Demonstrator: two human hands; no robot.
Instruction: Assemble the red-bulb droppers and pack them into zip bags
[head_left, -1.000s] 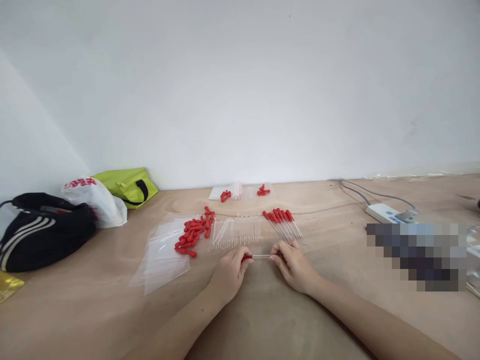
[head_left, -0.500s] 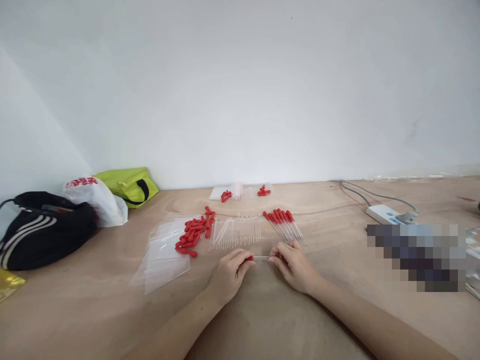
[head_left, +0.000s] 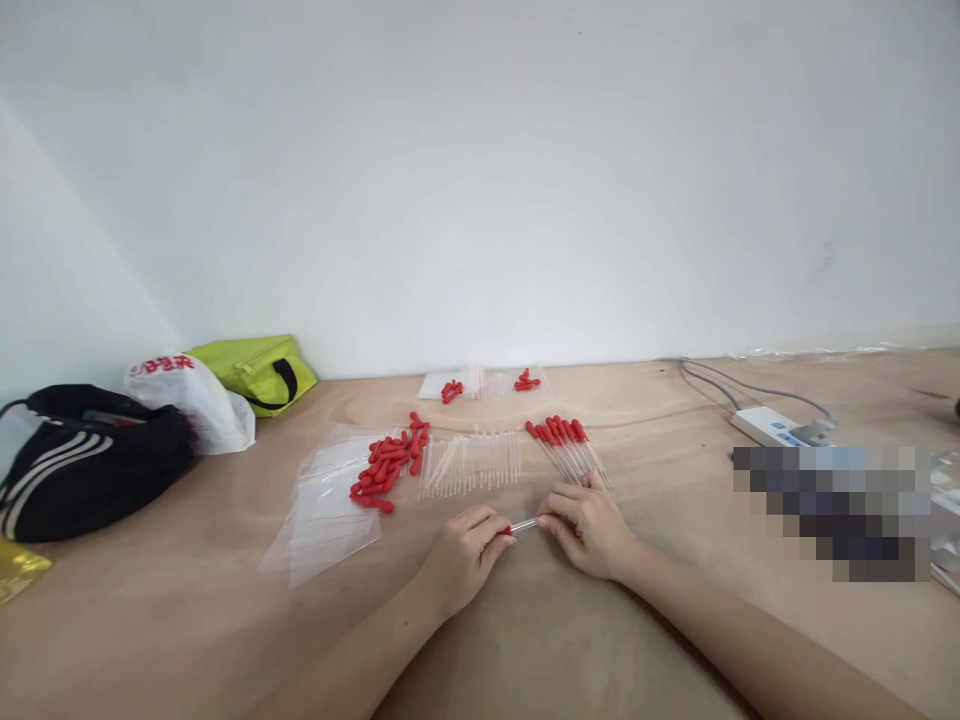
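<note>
Between my two hands is a dropper, its red rubber bulb [head_left: 507,531] at the left and its clear tube [head_left: 525,524] at the right. My left hand [head_left: 461,562] pinches the bulb, covering most of it. The fingers of my right hand [head_left: 591,532] are closed on the tube's other end, which they hide. Just beyond my right hand lies a slanted row of droppers with red bulbs [head_left: 559,432]. Several loose clear tubes [head_left: 472,465] lie side by side ahead of my hands. To their left is a heap of loose red bulbs [head_left: 386,465].
Clear zip bags [head_left: 322,530] lie flat under the heap. Small bags with red bulbs [head_left: 452,391] rest near the wall. A black bag [head_left: 97,470], a white plastic bag [head_left: 195,400] and a lime-green pouch [head_left: 255,365] stand left. A power strip [head_left: 765,428] is at right.
My left hand has dropped slightly, and the dropper now tilts up toward the right instead of lying level. Both hands keep their hold.
</note>
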